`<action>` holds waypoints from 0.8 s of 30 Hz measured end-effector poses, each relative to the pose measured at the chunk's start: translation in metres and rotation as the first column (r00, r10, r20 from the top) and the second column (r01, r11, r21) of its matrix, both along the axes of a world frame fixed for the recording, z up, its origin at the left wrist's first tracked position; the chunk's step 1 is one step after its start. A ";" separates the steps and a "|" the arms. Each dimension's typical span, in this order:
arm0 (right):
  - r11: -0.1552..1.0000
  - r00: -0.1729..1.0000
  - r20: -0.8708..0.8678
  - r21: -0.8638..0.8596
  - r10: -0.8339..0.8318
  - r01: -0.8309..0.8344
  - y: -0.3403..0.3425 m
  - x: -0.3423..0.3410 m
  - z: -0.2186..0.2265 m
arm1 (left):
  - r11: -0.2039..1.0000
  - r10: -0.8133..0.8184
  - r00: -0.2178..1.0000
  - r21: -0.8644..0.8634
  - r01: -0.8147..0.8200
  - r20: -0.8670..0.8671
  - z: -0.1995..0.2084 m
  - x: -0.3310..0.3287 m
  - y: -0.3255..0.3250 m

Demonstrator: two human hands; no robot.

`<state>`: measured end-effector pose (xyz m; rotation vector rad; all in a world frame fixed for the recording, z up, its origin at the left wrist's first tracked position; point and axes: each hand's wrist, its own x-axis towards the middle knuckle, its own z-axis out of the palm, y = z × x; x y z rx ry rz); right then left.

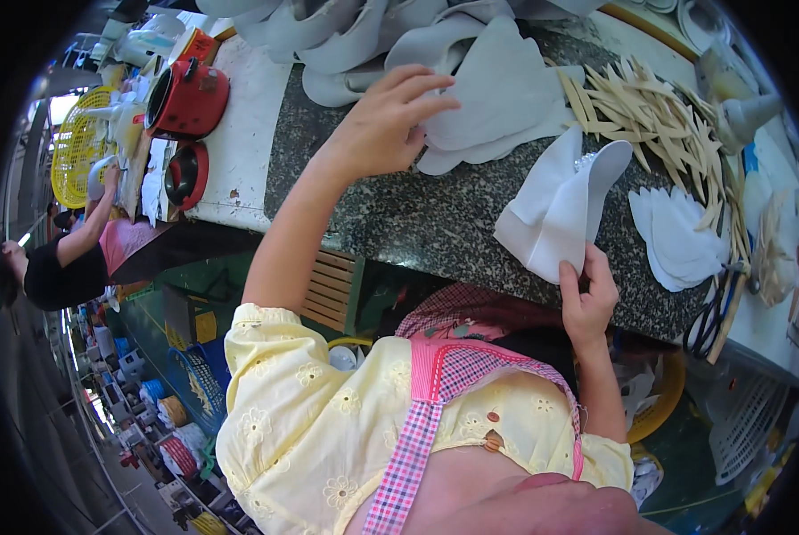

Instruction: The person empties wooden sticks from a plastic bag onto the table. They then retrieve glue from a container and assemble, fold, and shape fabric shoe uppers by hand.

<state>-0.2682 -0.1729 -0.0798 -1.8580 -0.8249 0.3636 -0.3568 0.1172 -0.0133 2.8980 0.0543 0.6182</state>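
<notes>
My right hand [593,296] pinches the lower edge of a white shoe upper [551,209], curved and partly folded, with a small cluster of sparkling beads near its top. It is held tilted over the speckled stone slab [399,214]. My left hand [389,120] is stretched over the slab with fingers apart and nothing visible in it. Its fingertips are at the left edge of a stack of flat white cut pieces [502,89]; whether they touch it I cannot tell. Behind the stack lie several curved white shoe uppers [328,40], heaped together.
Tan strips [653,120] lie piled right of the stack. Small white cut pieces [671,241] fan out nearer me, beside black-handled scissors [709,316]. A red pot [188,98] and red-rimmed lid [185,176] stand left. A co-worker [74,259] works beyond, near a yellow basket [74,147].
</notes>
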 end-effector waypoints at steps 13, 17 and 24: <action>0.967 0.967 0.207 0.177 0.146 -0.184 0.136 -0.037 0.007 | 0.935 -0.354 0.888 -0.101 0.339 -0.293 0.004 0.020 0.034; 0.986 0.975 0.196 0.114 0.100 -0.124 0.150 -0.047 -0.012 | 0.894 -0.441 0.868 -0.028 0.447 -0.228 0.001 0.017 0.036; 0.992 0.958 0.270 0.045 0.099 -0.115 0.147 -0.049 -0.015 | 0.876 -0.392 0.819 0.103 0.471 -0.419 0.008 0.022 0.028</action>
